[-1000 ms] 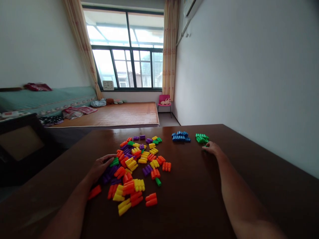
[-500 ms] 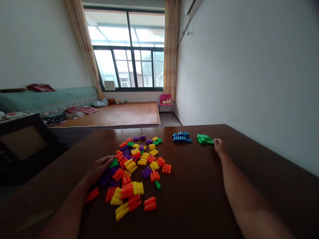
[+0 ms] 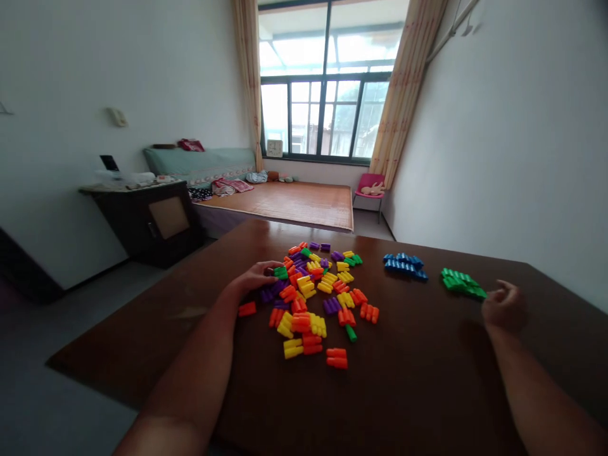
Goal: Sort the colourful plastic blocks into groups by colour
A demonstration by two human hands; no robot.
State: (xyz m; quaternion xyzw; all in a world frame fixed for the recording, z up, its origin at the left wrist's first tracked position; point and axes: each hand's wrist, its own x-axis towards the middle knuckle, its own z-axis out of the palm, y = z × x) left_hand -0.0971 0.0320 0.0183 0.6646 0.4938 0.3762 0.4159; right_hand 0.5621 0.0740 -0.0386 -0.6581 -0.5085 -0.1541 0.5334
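Observation:
My left hand [image 3: 259, 277] is at the left side of a mixed heap, its fingers closed on a green bullet-shaped plastic building block [image 3: 280, 273]. Around it lie orange blocks [image 3: 287, 293], purple blocks [image 3: 272, 292] and yellow blocks [image 3: 306, 287]. My right hand [image 3: 506, 305] hovers just right of a group of green blocks [image 3: 458, 282], its fingers loosely bent and apart, with nothing seen in them. Left of that group sits a group of blue blocks [image 3: 405, 266]. A single green block [image 3: 351, 333] lies at the heap's near side.
Everything lies on a dark brown table [image 3: 408, 380]. Beyond it are a bed with a woven mat [image 3: 304, 201], a pink chair [image 3: 370, 185] holding a soft toy, and a dark cabinet [image 3: 142, 221]. A white wall [image 3: 513, 145] runs along the right.
The view has turned left, so everything sits further right in it. My right hand has drawn back slightly from the green group and its fingers have loosened. My left hand stays at the green block.

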